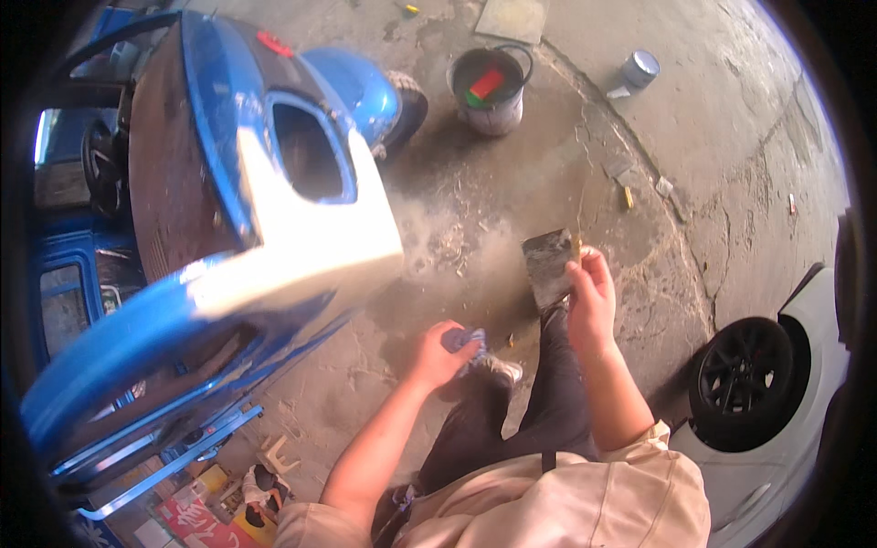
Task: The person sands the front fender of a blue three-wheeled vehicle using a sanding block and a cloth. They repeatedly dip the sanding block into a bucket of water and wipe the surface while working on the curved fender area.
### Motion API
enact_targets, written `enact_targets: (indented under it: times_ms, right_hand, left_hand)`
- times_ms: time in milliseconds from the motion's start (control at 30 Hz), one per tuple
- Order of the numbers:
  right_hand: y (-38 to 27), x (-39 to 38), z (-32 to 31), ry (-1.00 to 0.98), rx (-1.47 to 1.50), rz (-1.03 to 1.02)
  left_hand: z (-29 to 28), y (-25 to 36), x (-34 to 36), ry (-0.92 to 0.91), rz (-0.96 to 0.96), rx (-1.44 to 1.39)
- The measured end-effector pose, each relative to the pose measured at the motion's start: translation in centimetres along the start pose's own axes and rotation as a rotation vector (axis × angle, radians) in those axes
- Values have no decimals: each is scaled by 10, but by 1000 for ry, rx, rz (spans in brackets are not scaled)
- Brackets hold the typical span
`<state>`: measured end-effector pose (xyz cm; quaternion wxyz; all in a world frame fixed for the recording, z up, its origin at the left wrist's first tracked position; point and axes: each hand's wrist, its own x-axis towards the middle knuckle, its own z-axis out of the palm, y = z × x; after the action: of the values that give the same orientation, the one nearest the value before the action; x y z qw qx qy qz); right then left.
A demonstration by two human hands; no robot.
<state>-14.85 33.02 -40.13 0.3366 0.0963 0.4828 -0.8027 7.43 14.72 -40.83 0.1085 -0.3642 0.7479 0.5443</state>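
Note:
My right hand [594, 297] pinches a flat, rectangular dark grey sheet [547, 268] by its right edge, above my leg. Pale scuffs mark the sheet, which looks like worn sandpaper; a narrow tan strip shows at the pinched edge. Closed around a crumpled blue-grey cloth [472, 348], my left hand [438, 354] is low in front of my body, with part of the cloth hidden by the fingers. To the left stands a blue vehicle body [206, 119], with a broad cream-coloured patch [301, 233] around an oval opening. Neither hand touches it.
A bucket [493, 117] holding red and green items stands ahead on the stained concrete floor, with a small can [641, 68] farther right. Scraps lie around a floor crack. A white car [786, 457] with a black wheel [744, 384] is at right; another person [260, 493] is lower left.

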Motion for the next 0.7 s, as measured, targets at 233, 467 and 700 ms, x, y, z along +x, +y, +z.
enact_targets:
  times_ms: [233, 467, 700]
  right_hand:
    - [-70, 76, -35, 34, -346, 0]
    - [-143, 158, -51, -149, -565, -113]
    - [-162, 236, -19, -158, -782, -99]
  left_hand:
    - [68, 139, 125, -95, 29, -547]
    - [75, 226, 215, -187, 194, -326]
    - [65, 237, 267, 65, 227, -272]
